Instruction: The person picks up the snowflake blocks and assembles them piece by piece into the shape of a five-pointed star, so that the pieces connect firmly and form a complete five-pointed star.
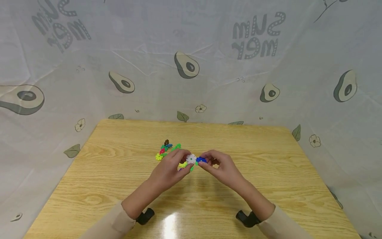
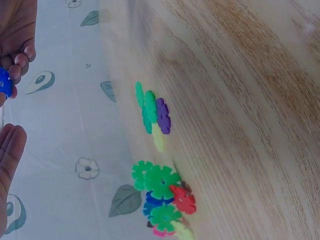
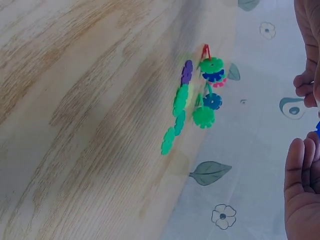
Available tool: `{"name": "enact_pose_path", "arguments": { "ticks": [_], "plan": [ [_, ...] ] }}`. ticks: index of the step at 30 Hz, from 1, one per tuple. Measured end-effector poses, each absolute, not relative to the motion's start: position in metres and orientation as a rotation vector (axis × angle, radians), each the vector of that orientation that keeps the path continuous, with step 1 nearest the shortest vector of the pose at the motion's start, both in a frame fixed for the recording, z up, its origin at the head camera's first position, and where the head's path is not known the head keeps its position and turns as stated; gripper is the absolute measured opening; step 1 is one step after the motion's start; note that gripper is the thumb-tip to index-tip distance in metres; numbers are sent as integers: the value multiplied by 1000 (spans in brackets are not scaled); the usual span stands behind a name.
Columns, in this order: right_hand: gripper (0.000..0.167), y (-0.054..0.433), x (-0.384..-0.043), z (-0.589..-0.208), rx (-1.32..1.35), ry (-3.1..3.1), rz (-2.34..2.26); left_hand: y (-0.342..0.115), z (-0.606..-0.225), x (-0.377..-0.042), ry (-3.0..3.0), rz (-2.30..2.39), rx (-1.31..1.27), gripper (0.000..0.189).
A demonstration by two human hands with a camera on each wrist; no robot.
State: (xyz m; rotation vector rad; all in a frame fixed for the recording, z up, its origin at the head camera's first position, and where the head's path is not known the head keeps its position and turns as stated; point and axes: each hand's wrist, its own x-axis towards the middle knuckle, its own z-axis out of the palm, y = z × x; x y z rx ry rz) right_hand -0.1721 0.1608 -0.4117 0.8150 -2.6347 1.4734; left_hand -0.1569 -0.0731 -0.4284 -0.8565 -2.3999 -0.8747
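In the head view, thumb and fingers of my left hand [image 1: 171, 166] pinch a white notched snowflake disc [image 1: 191, 159]. My right hand [image 1: 222, 166] pinches a blue snowflake disc [image 1: 201, 160] close beside the white one, and a bit of green shows under the blue. Both hands are raised over the table, fingertips facing each other. At the left edge of the left wrist view, the blue disc [image 2: 4, 83] peeks out between fingers. The white disc is mostly out of frame there.
A wooden table [image 1: 253, 149] stands before a pale printed cloth. A loose pile of colourful snowflake discs [image 2: 162, 182] lies left of my hands. Partly hidden under the left hand is a row of green, purple and yellow discs [image 3: 180, 100]. Two black curved pieces [image 1: 145, 216] sit by the forearms.
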Motion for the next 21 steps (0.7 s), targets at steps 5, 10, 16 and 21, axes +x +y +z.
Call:
{"name": "enact_pose_path", "arguments": {
  "ticks": [5, 10, 16, 21],
  "plan": [
    [16, 159, -172, -413, 826, -2633, 1528, -71, -428, -157, -2366, -912, -875, 33],
    [17, 157, -170, -414, 793, -2654, 1550, -69, -429, -157, -2346, -1220, -847, 27],
    [19, 157, -169, -415, 779, -2629, 1591, -68, -426, -157, -2295, -1558, -734, 18],
    [18, 156, -170, -420, 762, -2578, 1657, -66, -428, -157, -2238, -1748, -651, 17]
  ]
}}
